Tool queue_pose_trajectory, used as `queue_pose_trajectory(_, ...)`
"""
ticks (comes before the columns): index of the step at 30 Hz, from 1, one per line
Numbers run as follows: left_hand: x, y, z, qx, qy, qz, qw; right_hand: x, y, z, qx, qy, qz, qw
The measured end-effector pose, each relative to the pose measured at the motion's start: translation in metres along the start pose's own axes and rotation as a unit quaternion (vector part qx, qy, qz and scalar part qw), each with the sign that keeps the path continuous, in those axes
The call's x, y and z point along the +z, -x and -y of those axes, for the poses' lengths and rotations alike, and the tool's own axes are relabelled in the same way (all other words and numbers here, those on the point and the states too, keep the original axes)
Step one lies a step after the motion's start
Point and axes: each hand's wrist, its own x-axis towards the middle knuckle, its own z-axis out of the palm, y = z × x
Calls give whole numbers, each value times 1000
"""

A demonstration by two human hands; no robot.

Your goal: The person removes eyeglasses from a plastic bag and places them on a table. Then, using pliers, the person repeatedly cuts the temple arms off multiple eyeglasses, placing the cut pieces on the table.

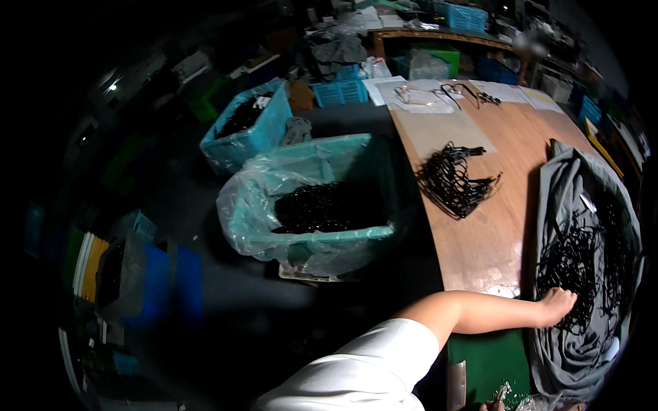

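Observation:
My left arm reaches across to the right, and my left hand (556, 307) is closed over a heap of thin black looped pieces (572, 264). What its fingers grip cannot be made out. The heap lies in a long container lined with grey cloth (552, 185) at the table's right side. Only a few fingertips of my right hand (491, 407) show at the bottom edge, beside a small pale, glinting thing (504, 392); whether they grip it cannot be told. A dark green surface (490, 356) lies beneath my left forearm.
On the wooden table (480, 243) sits a bundle of black looped pieces (458, 181), with papers (493, 89) behind. Left of it, a plastic-lined green bin (308, 236) holds many small black pieces. A light-blue bin (257, 133) and a blue container (161, 284) stand farther left.

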Motion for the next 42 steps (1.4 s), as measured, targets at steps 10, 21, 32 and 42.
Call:
queue_pose_trajectory(10,-134,43,-61,-122,665,236,697,-19,7,-23,-62,97,-50,992)
queue_pose_trajectory(21,-145,147,-27,-223,613,175,737,-23,13,-38,17,145,-107,984)
queue_pose_trajectory(32,-128,180,-33,-156,651,162,725,-3,-12,-59,91,50,-132,986)
queue_pose_trajectory(42,-120,180,-46,-169,559,194,788,16,-19,-44,100,216,-183,954)
